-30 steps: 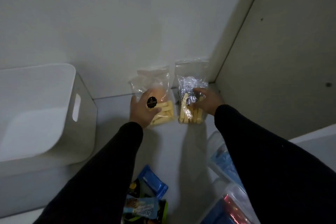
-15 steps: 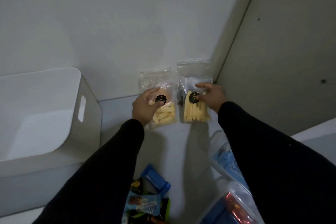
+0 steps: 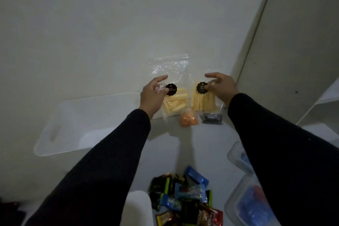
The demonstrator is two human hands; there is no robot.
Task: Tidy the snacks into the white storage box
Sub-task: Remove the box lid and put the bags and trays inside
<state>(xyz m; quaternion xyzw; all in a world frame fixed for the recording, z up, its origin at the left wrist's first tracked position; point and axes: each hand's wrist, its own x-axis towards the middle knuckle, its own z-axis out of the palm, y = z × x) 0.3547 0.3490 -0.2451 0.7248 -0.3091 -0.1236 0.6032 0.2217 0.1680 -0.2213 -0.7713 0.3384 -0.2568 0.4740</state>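
Two clear bags of pale yellow sticks, each with a round black label, are up against the wall. My left hand [image 3: 153,93] pinches the left bag [image 3: 177,102] at its left edge, index finger stretched out. My right hand [image 3: 221,88] grips the right bag [image 3: 201,102] near its label with curled fingers. The white storage box [image 3: 60,141] lies to the left, below my left hand, its open side facing me and a handle slot in its left wall.
A small orange pack [image 3: 189,119] and a small dark pack [image 3: 211,118] lie by the wall under the bags. Several mixed snack packets [image 3: 183,195] are piled near me. Clear tubs [image 3: 251,205] with blue contents sit at right. A cabinet panel [image 3: 293,42] closes off the right side.
Both hands have lifted their bags off the surface and up the wall. The small orange and dark packs now show beneath them. My view has pulled back.
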